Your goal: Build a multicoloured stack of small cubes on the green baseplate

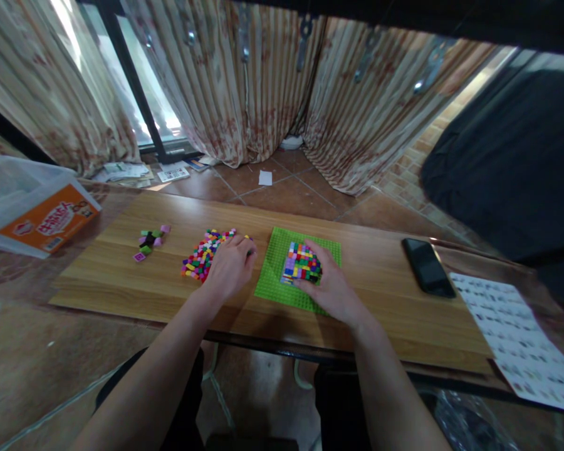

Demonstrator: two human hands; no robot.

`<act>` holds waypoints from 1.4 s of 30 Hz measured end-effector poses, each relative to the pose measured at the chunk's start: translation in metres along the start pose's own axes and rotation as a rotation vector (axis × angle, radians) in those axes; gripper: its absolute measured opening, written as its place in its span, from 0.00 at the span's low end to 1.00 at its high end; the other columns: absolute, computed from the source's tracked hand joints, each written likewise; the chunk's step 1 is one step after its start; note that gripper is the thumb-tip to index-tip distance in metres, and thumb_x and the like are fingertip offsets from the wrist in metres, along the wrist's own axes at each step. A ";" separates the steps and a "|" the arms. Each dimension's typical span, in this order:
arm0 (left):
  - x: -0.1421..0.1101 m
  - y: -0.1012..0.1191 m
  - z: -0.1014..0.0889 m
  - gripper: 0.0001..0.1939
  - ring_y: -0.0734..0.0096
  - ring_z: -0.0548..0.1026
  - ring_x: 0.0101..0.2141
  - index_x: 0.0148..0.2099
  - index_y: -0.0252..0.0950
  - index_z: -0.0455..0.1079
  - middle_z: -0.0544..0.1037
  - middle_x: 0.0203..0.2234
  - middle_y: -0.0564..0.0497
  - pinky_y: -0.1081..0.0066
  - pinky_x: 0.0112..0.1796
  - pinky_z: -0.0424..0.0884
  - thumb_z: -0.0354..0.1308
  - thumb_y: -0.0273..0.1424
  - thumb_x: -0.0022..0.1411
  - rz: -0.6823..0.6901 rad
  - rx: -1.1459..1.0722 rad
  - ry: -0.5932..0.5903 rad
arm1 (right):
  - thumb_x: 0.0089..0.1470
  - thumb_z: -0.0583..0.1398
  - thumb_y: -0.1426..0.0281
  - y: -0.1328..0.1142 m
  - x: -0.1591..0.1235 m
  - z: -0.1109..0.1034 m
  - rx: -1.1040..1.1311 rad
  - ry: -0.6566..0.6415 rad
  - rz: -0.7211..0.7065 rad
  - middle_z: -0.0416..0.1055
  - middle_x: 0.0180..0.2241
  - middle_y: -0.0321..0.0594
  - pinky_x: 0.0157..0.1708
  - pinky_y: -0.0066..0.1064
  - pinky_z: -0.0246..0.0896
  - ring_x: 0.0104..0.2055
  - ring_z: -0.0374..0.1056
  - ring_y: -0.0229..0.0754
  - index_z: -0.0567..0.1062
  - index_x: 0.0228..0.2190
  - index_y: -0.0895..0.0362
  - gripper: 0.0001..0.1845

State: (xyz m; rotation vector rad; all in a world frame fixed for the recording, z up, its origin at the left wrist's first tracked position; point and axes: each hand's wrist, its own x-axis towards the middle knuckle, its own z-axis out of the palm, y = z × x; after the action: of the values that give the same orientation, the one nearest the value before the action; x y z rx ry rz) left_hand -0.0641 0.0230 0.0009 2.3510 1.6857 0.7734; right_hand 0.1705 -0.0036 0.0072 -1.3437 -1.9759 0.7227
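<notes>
A loose pile of small multicoloured toy bricks (200, 257) lies left of the middle of the table. My left hand (230, 263) rests at the right side of this pile with curled fingers; anything in them is hidden. On a green studded baseplate (271, 282) stands a block of colourful bricks (299, 260) set close together in rows. My right hand (329, 282) reaches round the block's right side, its thumb at the near edge and its fingers at the far edge. Part of the block is covered by that hand.
Pink, green and black pieces (149, 240) form a small group at the table's left. A dark phone (427, 266) and a printed sheet (521, 338) lie on the right. Beyond the left end stands a clear plastic box (28, 169). Striped curtains (272, 81) hang behind the wooden table (122, 282).
</notes>
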 end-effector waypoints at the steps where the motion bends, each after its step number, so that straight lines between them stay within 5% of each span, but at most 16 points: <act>1: 0.001 0.002 -0.001 0.07 0.64 0.73 0.35 0.34 0.36 0.69 0.76 0.31 0.48 0.63 0.42 0.69 0.50 0.28 0.62 -0.017 -0.090 0.025 | 0.49 0.65 0.69 0.000 0.000 0.000 0.002 0.003 -0.006 0.60 0.58 0.47 0.62 0.50 0.50 0.61 0.58 0.51 0.56 0.61 0.51 0.41; 6: 0.004 0.013 0.001 0.09 0.74 0.73 0.25 0.35 0.35 0.68 0.73 0.24 0.53 0.73 0.28 0.70 0.53 0.35 0.62 -0.171 -0.733 0.033 | 0.49 0.65 0.69 0.001 -0.001 0.002 0.009 0.011 -0.014 0.60 0.58 0.47 0.62 0.52 0.51 0.61 0.58 0.51 0.55 0.61 0.50 0.42; 10: 0.003 0.021 0.005 0.10 0.74 0.75 0.26 0.40 0.34 0.72 0.76 0.26 0.53 0.73 0.31 0.72 0.58 0.35 0.58 -0.176 -1.000 -0.007 | 0.48 0.67 0.64 -0.004 0.001 0.002 -0.005 0.084 -0.070 0.56 0.61 0.48 0.62 0.53 0.50 0.63 0.53 0.52 0.57 0.61 0.50 0.42; 15: -0.002 0.030 0.006 0.12 0.69 0.79 0.34 0.47 0.35 0.71 0.79 0.35 0.48 0.69 0.38 0.74 0.56 0.30 0.61 -0.039 -0.963 -0.025 | 0.55 0.61 0.63 -0.015 0.001 0.001 0.035 0.300 -0.187 0.60 0.58 0.45 0.61 0.49 0.53 0.62 0.57 0.49 0.69 0.52 0.48 0.23; 22: -0.009 0.046 0.001 0.13 0.66 0.77 0.46 0.51 0.38 0.69 0.78 0.47 0.46 0.67 0.46 0.73 0.54 0.30 0.64 0.098 -0.751 -0.042 | 0.57 0.60 0.65 -0.020 -0.001 0.007 -0.003 0.291 -0.246 0.65 0.56 0.41 0.57 0.49 0.58 0.59 0.61 0.48 0.76 0.44 0.45 0.12; 30: -0.011 0.055 0.000 0.10 0.68 0.78 0.41 0.47 0.37 0.72 0.79 0.41 0.48 0.69 0.44 0.73 0.54 0.29 0.64 0.121 -0.665 0.055 | 0.57 0.61 0.67 -0.025 -0.002 0.011 0.058 0.371 -0.258 0.72 0.48 0.38 0.52 0.47 0.62 0.51 0.67 0.46 0.79 0.38 0.44 0.09; 38: -0.011 0.052 0.009 0.10 0.67 0.79 0.38 0.44 0.36 0.72 0.80 0.37 0.47 0.68 0.41 0.75 0.57 0.33 0.62 -0.011 -0.933 0.071 | 0.55 0.61 0.68 -0.025 0.001 0.007 0.163 0.557 -0.185 0.75 0.38 0.39 0.48 0.44 0.65 0.44 0.70 0.45 0.79 0.35 0.48 0.06; 42: -0.011 0.053 0.010 0.10 0.69 0.79 0.35 0.45 0.36 0.71 0.80 0.35 0.48 0.70 0.38 0.76 0.59 0.32 0.61 -0.021 -0.966 0.056 | 0.54 0.61 0.68 -0.023 0.000 0.007 0.228 0.543 -0.147 0.75 0.37 0.38 0.45 0.40 0.67 0.42 0.71 0.43 0.78 0.35 0.49 0.06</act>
State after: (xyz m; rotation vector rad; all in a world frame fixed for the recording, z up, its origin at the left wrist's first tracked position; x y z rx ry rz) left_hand -0.0176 -0.0041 0.0102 1.6228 0.9727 1.2779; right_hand 0.1517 -0.0112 0.0197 -1.1006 -1.4902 0.4362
